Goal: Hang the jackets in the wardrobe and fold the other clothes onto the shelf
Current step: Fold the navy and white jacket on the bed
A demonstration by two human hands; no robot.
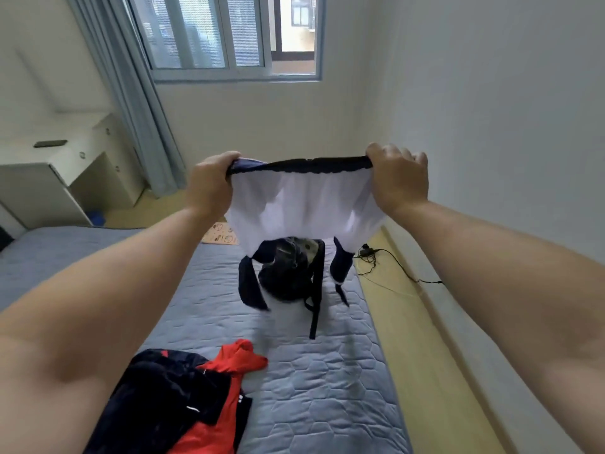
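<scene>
I hold up a garment (304,204) in the air above the bed, white on the side facing me, with a dark waistband and dark navy parts hanging below. My left hand (209,183) grips the left end of the waistband. My right hand (397,176) grips the right end, so the band is stretched between them. On the bed near me lies a pile of a dark navy garment (163,398) and a red garment (222,404).
A black backpack (288,270) lies on the blue quilted mattress (327,388) behind the held garment. A white desk (65,172) stands at the left by a blue curtain (137,103). Cables (386,263) lie on the wooden floor along the right wall.
</scene>
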